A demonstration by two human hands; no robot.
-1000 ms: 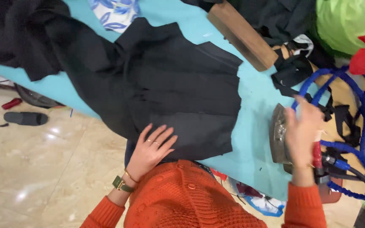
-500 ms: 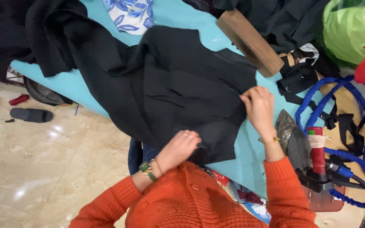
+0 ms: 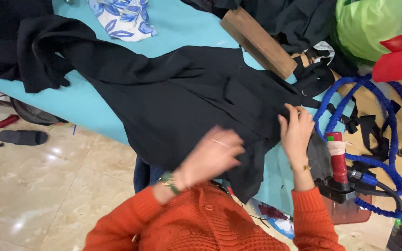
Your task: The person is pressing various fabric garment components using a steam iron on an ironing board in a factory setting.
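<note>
A black garment [image 3: 182, 97] lies spread across a turquoise ironing table [image 3: 94, 109]. My left hand [image 3: 212, 155] hovers blurred over the garment's near edge, fingers loosely curled, holding nothing that I can see. My right hand [image 3: 296, 130] presses on the garment's right edge, fingers bent onto the fabric. Just right of that hand stands an iron [image 3: 336, 162] with a red handle, on its rest. Both sleeves are orange knit.
A wooden block [image 3: 257, 42] lies at the table's far right. A blue coiled hose [image 3: 382, 139] loops around the iron. A blue-and-white floral cloth [image 3: 124, 18] sits at the far edge. Green and red fabric [image 3: 378, 32] is piled top right. A dark slipper [image 3: 22, 137] rests on the tiled floor.
My right hand left the iron and moved onto the garment's right edge. My left hand lifted off the fabric and swung right. The garment shifted on the table.
</note>
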